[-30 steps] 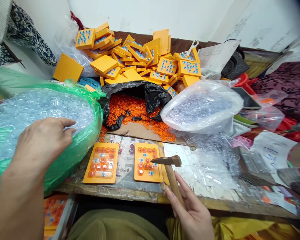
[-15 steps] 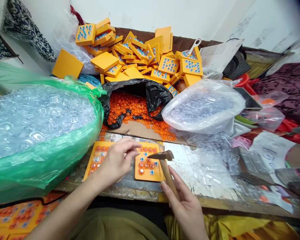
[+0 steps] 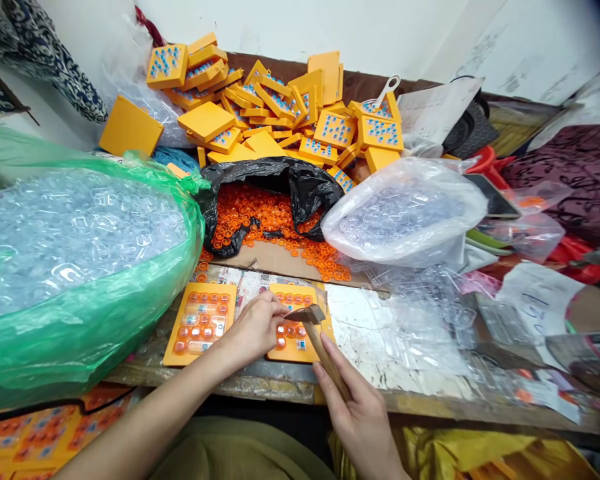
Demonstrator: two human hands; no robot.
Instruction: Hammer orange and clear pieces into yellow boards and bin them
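Note:
My right hand (image 3: 353,393) is wrapped round the wooden handle of a hammer (image 3: 325,347), whose metal head lies over an orange-yellow plastic board (image 3: 275,351). That board carries round translucent orange caps and small blue pieces. At its left side, my left hand (image 3: 260,323) has its fingertips pinched together close to the hammer's tip; what they hold, if anything, is too small to make out. Left of this hand lies a second orange-yellow board (image 3: 185,307), fitted with orange caps and clear covers.
A green bag (image 3: 145,293) of clear plastic pieces bulges on the left. Orange caps spill from a black bag (image 3: 315,190) in the middle. A white bag (image 3: 405,247) of clear pieces sits to the right. Stacked yellow boards (image 3: 207,122) line the wall.
My left hand has moved right and down onto the right board, its fingers now pinched. The hammer has shifted left, its head nearer those fingers.

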